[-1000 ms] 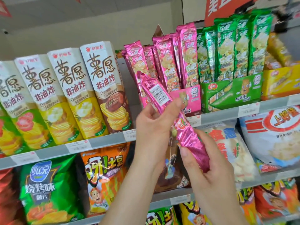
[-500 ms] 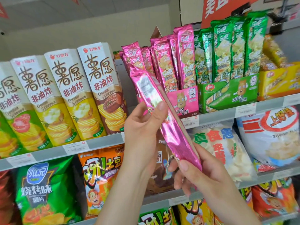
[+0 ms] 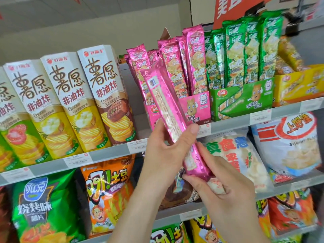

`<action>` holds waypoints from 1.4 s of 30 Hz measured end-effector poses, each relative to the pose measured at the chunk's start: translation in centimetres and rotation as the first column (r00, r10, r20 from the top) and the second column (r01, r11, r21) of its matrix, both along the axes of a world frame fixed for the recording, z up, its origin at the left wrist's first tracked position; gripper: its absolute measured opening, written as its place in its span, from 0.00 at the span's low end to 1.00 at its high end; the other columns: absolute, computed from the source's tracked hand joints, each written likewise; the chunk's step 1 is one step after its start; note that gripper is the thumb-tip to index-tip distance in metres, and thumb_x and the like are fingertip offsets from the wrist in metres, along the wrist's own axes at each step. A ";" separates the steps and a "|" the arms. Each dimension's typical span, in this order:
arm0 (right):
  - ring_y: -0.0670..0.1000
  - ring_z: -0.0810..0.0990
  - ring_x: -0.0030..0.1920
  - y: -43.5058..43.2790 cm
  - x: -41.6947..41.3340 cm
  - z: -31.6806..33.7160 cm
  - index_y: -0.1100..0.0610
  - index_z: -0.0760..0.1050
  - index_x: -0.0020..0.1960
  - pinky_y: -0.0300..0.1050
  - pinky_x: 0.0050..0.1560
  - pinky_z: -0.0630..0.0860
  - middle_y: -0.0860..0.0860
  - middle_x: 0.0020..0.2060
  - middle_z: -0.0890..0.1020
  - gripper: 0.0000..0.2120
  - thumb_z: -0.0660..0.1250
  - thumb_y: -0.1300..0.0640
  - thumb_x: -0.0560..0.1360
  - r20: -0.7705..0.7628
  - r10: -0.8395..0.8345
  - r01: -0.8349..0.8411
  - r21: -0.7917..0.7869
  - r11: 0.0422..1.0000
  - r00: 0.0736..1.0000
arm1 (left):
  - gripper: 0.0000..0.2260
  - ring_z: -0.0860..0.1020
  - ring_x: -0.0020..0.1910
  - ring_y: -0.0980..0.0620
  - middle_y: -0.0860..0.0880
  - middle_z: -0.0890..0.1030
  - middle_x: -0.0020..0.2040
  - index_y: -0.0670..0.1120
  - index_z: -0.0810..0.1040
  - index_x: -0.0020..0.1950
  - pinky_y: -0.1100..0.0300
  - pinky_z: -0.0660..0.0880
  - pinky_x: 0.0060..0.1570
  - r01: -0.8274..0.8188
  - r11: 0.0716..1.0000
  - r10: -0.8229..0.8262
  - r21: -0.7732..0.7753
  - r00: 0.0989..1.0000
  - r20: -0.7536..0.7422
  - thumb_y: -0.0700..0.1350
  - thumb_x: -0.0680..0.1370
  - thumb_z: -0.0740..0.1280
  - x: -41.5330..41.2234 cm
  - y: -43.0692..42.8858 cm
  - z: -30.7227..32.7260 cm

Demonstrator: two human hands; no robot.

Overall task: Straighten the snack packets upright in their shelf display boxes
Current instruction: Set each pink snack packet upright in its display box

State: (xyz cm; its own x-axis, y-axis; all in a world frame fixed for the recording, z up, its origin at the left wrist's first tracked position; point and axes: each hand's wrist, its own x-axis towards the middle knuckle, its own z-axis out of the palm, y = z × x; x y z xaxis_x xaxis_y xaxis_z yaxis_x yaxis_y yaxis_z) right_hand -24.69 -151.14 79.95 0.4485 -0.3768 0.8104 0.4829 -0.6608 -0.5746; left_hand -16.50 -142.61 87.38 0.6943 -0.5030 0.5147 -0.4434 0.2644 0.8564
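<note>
With the left hand [image 3: 166,155] gripping the middle of a long pink snack packet [image 3: 166,102] and the right hand [image 3: 229,193] pinching its lower end, the packet sits tilted in front of the pink display box [image 3: 198,109], apparently mid-reinsertion, so the next move calls for righting it and slotting it in.

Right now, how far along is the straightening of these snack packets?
Done: the green packets stand upright in their green box. In hand: left hand and right hand hold one pink packet, tilted, outside the pink box. Left: seat it upright and straighten the leaning pink packets behind it.
</note>
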 end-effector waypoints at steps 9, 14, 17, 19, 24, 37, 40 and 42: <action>0.42 0.78 0.61 -1.0 0.1 -0.1 0.40 0.69 0.66 0.30 0.52 0.74 0.41 0.61 0.78 0.24 0.68 0.36 0.73 -0.127 0.237 -0.213 0.176 0.961 0.963 | 0.10 0.84 0.47 0.53 0.50 0.86 0.48 0.47 0.82 0.54 0.63 0.79 0.46 -0.008 0.999 0.006 0.033 0.998 0.059 0.38 0.75 0.72 1.2 1.2 -0.1; 0.50 0.84 0.52 -0.8 0.7 0.0 0.38 0.69 0.61 0.41 0.50 0.80 0.46 0.55 0.82 0.21 0.70 0.38 0.71 -0.081 0.400 -0.351 0.342 0.871 0.913 | 0.11 0.83 0.51 0.49 0.48 0.85 0.51 0.50 0.82 0.55 0.56 0.79 0.48 0.061 0.998 -0.062 -0.033 0.997 -0.041 0.44 0.73 0.71 1.7 1.2 0.0; 0.45 0.85 0.46 -0.6 0.9 -0.5 0.34 0.70 0.61 0.33 0.45 0.78 0.43 0.50 0.84 0.26 0.73 0.40 0.66 -0.136 0.365 -0.302 0.345 0.889 0.921 | 0.07 0.83 0.49 0.53 0.49 0.85 0.50 0.52 0.84 0.51 0.58 0.79 0.48 0.052 0.976 -0.071 -0.210 0.994 -0.088 0.48 0.75 0.68 2.3 0.9 1.8; 0.44 0.84 0.45 -0.5 0.8 -0.7 0.34 0.72 0.60 0.31 0.44 0.77 0.41 0.49 0.84 0.26 0.73 0.39 0.64 -0.161 0.338 -0.273 0.330 0.904 0.927 | 0.09 0.82 0.49 0.52 0.49 0.85 0.50 0.49 0.82 0.53 0.54 0.80 0.52 0.047 0.950 -0.082 -0.308 0.991 -0.104 0.50 0.76 0.67 2.6 0.8 3.4; 0.42 0.83 0.43 -0.7 0.6 -0.2 0.35 0.72 0.55 0.28 0.43 0.75 0.38 0.44 0.83 0.23 0.73 0.37 0.62 -0.169 0.281 -0.229 0.273 0.934 0.945 | 0.18 0.81 0.52 0.50 0.48 0.83 0.52 0.43 0.74 0.65 0.50 0.77 0.58 0.086 0.920 -0.126 -0.383 0.989 -0.082 0.47 0.77 0.65 2.1 -0.1 5.4; 0.41 0.80 0.57 -4.9 1.2 8.0 0.24 0.45 0.72 0.54 0.59 0.75 0.27 0.60 0.74 0.44 0.71 0.35 0.66 -0.250 0.389 -0.407 -0.022 0.913 0.886 | 0.10 0.79 0.42 0.44 0.43 0.81 0.44 0.42 0.71 0.54 0.46 0.79 0.45 0.097 0.991 -0.118 0.090 0.958 0.262 0.40 0.76 0.69 0.7 1.6 6.1; 0.39 0.83 0.46 -6.2 1.8 10.5 0.25 0.47 0.73 0.49 0.52 0.77 0.32 0.60 0.77 0.44 0.73 0.47 0.71 -0.264 0.476 -0.523 -0.145 0.840 0.839 | 0.09 0.81 0.48 0.46 0.44 0.82 0.48 0.43 0.77 0.52 0.45 0.79 0.51 -0.056 0.980 -0.038 0.193 0.891 0.452 0.44 0.75 0.72 0.5 2.2 7.5; 0.38 0.83 0.46 -6.8 2.3 11.6 0.26 0.55 0.71 0.44 0.50 0.76 0.36 0.59 0.79 0.39 0.74 0.49 0.71 -0.306 0.469 -0.540 -0.213 0.815 0.829 | 0.09 0.81 0.51 0.50 0.49 0.82 0.50 0.47 0.81 0.51 0.48 0.78 0.52 -0.230 0.948 0.068 0.222 0.823 0.564 0.46 0.73 0.74 0.9 2.6 8.8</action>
State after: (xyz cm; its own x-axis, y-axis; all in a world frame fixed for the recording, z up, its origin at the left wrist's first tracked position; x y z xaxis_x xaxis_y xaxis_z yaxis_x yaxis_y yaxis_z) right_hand -22.39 -157.94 91.58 0.6963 0.1801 0.6948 0.6707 -0.5081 -0.5404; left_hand -15.65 -140.05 96.14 0.4200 -0.5903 0.6893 -0.8705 -0.0471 0.4900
